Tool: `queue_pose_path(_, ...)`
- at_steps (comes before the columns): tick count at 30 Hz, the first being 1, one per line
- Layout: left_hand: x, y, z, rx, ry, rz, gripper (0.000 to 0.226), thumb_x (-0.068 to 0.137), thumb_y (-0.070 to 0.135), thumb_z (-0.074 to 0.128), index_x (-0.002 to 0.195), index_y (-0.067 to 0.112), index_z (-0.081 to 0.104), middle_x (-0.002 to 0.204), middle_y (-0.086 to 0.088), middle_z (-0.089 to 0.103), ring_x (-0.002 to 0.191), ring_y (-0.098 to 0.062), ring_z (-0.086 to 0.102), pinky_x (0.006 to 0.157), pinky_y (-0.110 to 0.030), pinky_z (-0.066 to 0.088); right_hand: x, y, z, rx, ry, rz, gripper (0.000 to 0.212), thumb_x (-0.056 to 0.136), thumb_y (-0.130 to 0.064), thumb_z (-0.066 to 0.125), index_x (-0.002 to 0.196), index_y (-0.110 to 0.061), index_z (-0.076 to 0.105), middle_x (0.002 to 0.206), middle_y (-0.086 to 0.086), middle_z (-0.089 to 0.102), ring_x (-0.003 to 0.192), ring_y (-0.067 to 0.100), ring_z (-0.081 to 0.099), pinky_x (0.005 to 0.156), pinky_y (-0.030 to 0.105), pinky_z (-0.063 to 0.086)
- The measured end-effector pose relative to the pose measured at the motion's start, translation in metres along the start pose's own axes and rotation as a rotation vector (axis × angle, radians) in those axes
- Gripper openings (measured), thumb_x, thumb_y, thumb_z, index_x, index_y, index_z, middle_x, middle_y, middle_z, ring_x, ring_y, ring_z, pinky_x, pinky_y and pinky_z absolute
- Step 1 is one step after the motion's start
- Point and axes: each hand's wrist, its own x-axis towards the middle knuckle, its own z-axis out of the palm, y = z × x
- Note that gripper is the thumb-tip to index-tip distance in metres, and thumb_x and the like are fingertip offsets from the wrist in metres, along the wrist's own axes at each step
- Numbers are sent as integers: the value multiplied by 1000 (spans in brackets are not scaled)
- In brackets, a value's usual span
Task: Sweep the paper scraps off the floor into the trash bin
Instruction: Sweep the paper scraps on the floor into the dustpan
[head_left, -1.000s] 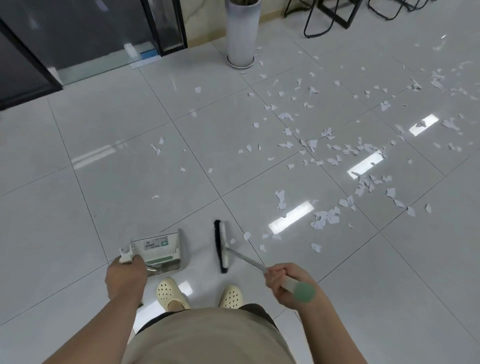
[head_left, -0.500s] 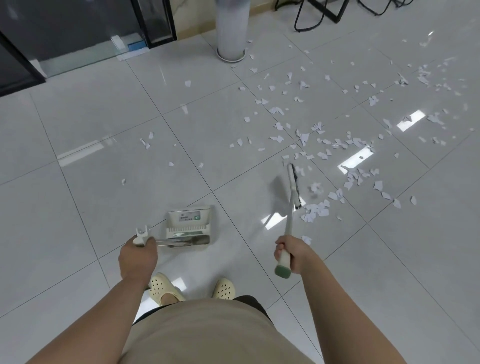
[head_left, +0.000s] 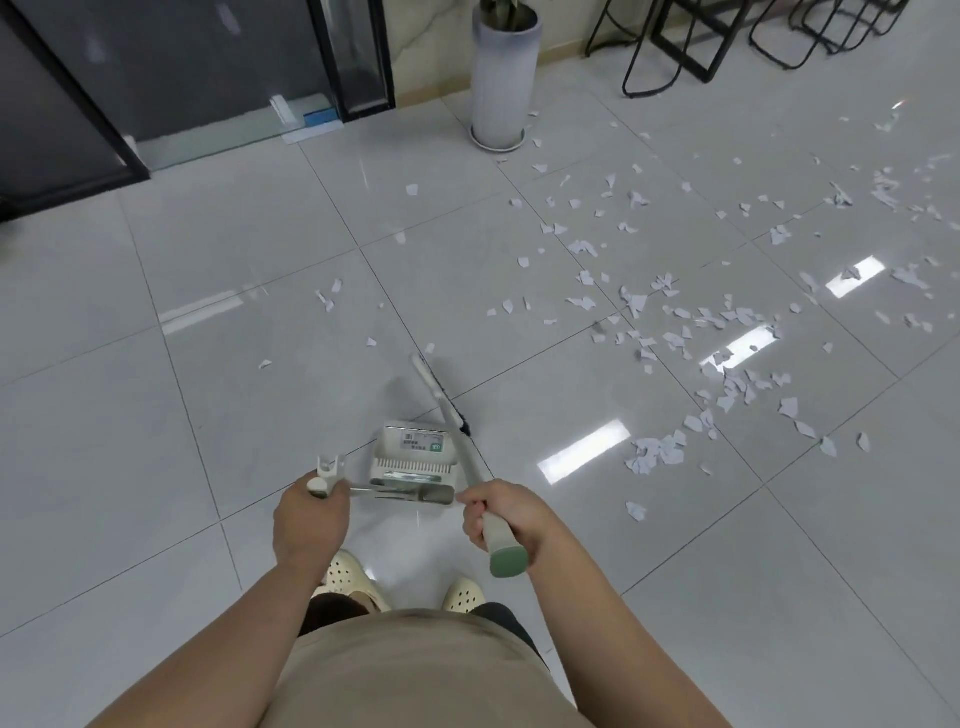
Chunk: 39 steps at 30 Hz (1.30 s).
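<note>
left hand (head_left: 311, 519) fingers curled round dustpan (head_left: 413, 457) handle | right hand (head_left: 501, 517) fingers wrapped round broom (head_left: 441, 400) handle | paper scraps (head_left: 675, 338) scattered right and ahead, well apart from pan | advice: short low strokes toward pan mouth, pan lip flat on floor | trash bin unseen

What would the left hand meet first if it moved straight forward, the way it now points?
Probably the dustpan: the left hand grips its handle, and the pan stands just ahead on the floor. Depth is unclear.

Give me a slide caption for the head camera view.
Right hand holds broom, left hand holds dustpan; paper scraps litter the tiled floor.
</note>
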Motion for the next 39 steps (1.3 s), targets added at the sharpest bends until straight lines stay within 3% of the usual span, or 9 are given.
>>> queue_pose_path(7,40,-33,-52,64,-2,-93,25,94,27,66,74,13,61,65,-11,65,65,-35,66,62,-39,54,48,5,49,312,-170,188,19,90,2,52,76,-9,48,53,-2,40,35,7,43,34,16,41)
queue_pose_path(9,55,-38,-62,82,-15,-95,26,95,26,64,73,13,60,66,-10,65,65,-32,64,59,-35,48,62,0,55,394,-157,176,20,81,6,57,77,-11,48,54,-2,40,35,8,45,35,16,43)
queue_pose_path(14,90,-49,-88,60,-5,-175,20,95,28,63,79,17,64,70,-5,66,68,-28,61,58,-30,42,90,-13,59,515,-120,134,62,40,28,76,68,-15,42,49,-4,39,32,10,42,33,18,42)
queue_pose_path(15,98,-54,-95,25,15,-213,20,95,29,64,79,17,64,69,-5,66,67,-29,62,58,-31,44,96,-14,62,480,-63,115,60,42,27,75,66,-16,40,47,-4,39,31,9,40,32,17,40)
queue_pose_path(18,121,-69,-116,-133,110,-360,22,92,29,64,75,15,65,68,-10,69,68,-37,68,67,-42,56,114,-10,91,265,252,16,31,81,8,55,71,-16,38,47,-3,37,32,9,38,31,17,35)
queue_pose_path(21,148,-84,-138,-285,202,-492,26,92,28,64,77,8,64,68,-16,68,66,-39,69,67,-41,55,134,1,153,26,372,-58,24,90,3,44,72,-11,42,54,4,37,45,16,36,39,23,39)
queue_pose_path(25,172,-104,-166,-456,280,-580,24,91,22,68,78,3,61,63,-14,61,51,-30,57,63,-34,47,143,-4,245,-1,267,-102,30,88,6,40,64,-14,40,49,5,39,49,20,38,53,30,44)
queue_pose_path(32,194,-104,-199,-414,275,-529,21,92,19,67,76,6,61,58,-8,57,43,-28,56,57,-30,47,148,-27,357,14,-31,30,27,94,-3,49,73,-16,37,43,-4,34,31,7,38,32,16,37)
queue_pose_path(39,230,-78,-216,-261,259,-480,14,93,28,67,82,20,69,49,2,60,56,-29,64,66,-44,61,228,-48,438,4,-266,331,19,92,-1,50,81,-13,41,47,-4,39,32,7,42,31,17,39)
